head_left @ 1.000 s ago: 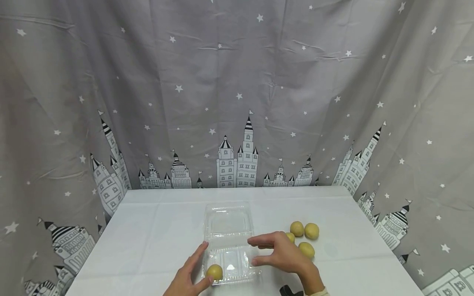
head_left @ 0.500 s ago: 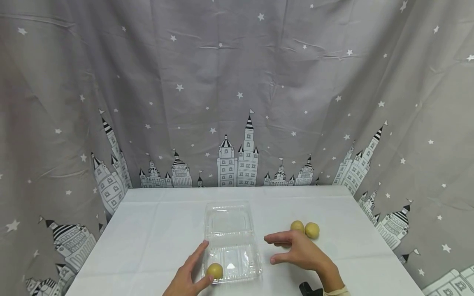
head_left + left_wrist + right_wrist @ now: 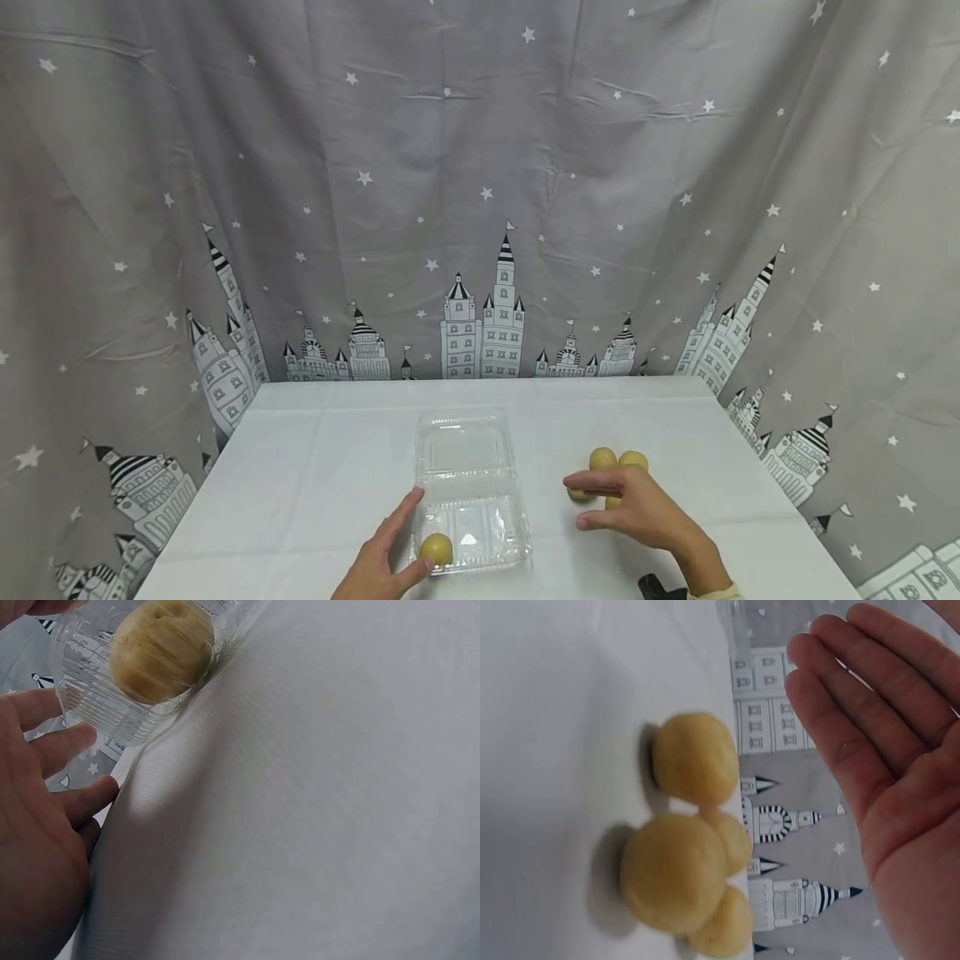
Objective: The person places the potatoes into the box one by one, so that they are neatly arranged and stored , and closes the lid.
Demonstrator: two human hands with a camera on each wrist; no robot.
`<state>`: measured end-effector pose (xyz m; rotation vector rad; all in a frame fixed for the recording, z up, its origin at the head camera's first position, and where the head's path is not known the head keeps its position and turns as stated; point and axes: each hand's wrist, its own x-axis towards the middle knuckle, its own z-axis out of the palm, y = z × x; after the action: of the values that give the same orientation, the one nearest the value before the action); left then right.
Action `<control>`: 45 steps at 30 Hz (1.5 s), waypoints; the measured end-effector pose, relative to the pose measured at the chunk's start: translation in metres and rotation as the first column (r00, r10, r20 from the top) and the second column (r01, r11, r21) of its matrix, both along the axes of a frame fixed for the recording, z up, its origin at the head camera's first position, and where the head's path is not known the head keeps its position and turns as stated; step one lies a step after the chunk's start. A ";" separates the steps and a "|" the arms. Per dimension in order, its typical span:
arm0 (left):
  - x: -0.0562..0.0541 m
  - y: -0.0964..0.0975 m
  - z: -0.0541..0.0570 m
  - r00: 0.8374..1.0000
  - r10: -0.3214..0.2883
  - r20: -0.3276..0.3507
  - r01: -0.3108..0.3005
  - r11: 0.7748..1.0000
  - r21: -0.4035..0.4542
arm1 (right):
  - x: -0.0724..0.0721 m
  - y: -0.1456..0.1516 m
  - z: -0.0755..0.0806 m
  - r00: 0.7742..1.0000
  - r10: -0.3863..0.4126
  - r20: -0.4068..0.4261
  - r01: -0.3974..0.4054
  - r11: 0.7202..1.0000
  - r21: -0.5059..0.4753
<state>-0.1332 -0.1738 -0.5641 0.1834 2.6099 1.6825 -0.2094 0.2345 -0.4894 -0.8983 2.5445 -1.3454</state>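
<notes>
A clear plastic clamshell box (image 3: pixel 487 529) lies opened out flat, its lid (image 3: pixel 461 446) toward the back. In the base's near left corner sits a round yellow potato (image 3: pixel 437 549), seen through the ribbed wall in the left wrist view. My left hand (image 3: pixel 382 550) rests at that corner, fingers extended along the left side and thumb by the front edge. To the right, my right hand (image 3: pixel 645 510) hovers beside and above several more potatoes (image 3: pixel 673 874), its fingers straight, the thumb apart and nothing held. It partly covers them in the head view.
A white cloth (image 3: pixel 330 467) covers the table. Behind it hangs a grey curtain (image 3: pixel 480 167) printed with stars and castles. A black wrist device (image 3: pixel 660 586) sits at my right wrist.
My right hand has moved right, away from over the box to the loose potatoes. The left hand, the box and the potato inside have stayed in place.
</notes>
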 end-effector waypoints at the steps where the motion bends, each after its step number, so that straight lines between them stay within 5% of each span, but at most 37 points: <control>1: 0.000 0.000 0.000 1.000 -0.002 0.002 0.002 1.000 0.003 | 0.000 0.003 0.001 1.000 -0.004 0.007 0.004 1.000 -0.008; 17: 0.000 -0.001 0.001 1.000 -0.003 0.031 0.003 1.000 -0.002 | -0.002 0.053 0.011 0.997 -0.078 0.009 0.077 0.994 0.072; 28: -0.001 -0.002 -0.001 1.000 -0.006 -0.002 0.006 1.000 0.013 | -0.003 0.073 -0.001 0.998 -0.067 -0.002 0.067 0.997 0.045; 45: -0.002 -0.002 -0.002 0.999 -0.013 -0.039 0.013 1.000 0.006 | -0.002 0.092 -0.014 0.988 -0.124 0.093 0.117 0.990 0.072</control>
<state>-0.1347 -0.1756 -0.5657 0.2344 2.6251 1.7003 -0.2117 0.3263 -0.5036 -0.6598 2.5882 -1.2929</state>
